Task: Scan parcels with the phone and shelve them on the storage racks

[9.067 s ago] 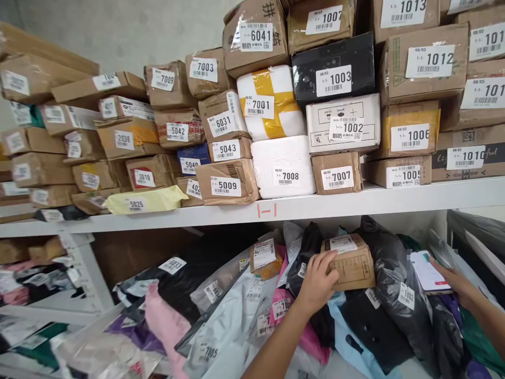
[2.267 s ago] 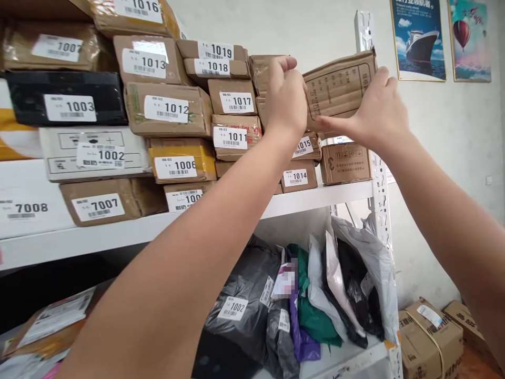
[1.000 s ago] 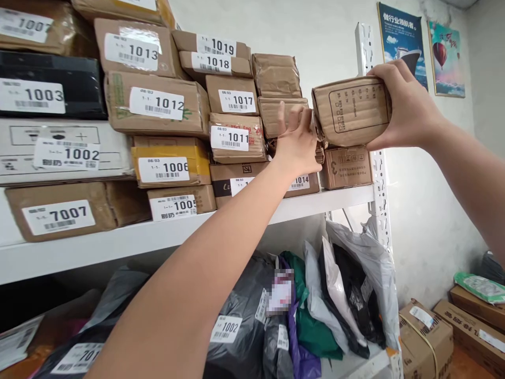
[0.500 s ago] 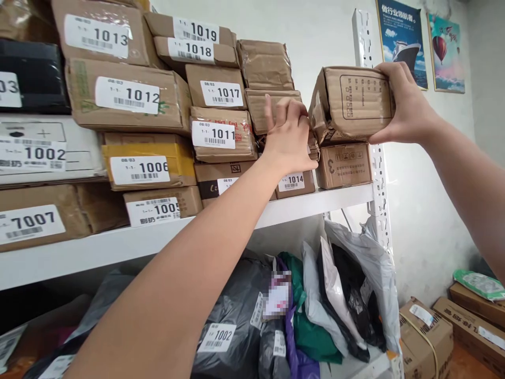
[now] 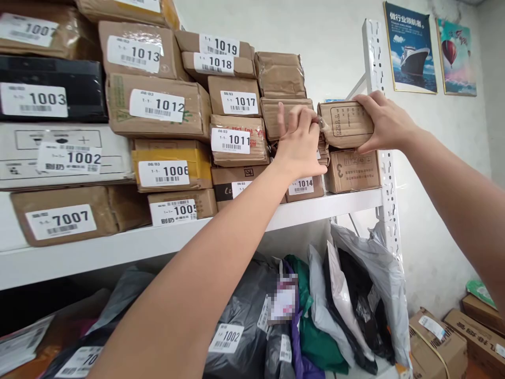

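My right hand (image 5: pixel 389 121) grips the right end of a brown cardboard box (image 5: pixel 344 125), thumb low and fingers over the top. That box sits on or just over another carton (image 5: pixel 355 171) marked with a 3, at the shelf's right end. Left of it, my left hand (image 5: pixel 300 139) lies with fingers apart against the front of stacked cartons, partly hiding them. Above its fingers are a plain brown carton (image 5: pixel 281 73) and, below that, a second one (image 5: pixel 272 118). A small box labelled 1014 (image 5: pixel 317 188) stands under the left hand.
Labelled parcels fill the white shelf (image 5: pixel 284 213) to the left, including a black box (image 5: pixel 89 89). Bagged parcels, such as a grey one (image 5: pixel 240 310), crowd the lower shelf. A perforated post (image 5: pixel 389 210) bounds the right side. Cartons (image 5: pixel 437 342) lie at lower right.
My right hand has moved the box farther back and lower, closer to the carton beneath. My left hand stays against the stack. The view has turned slightly left.
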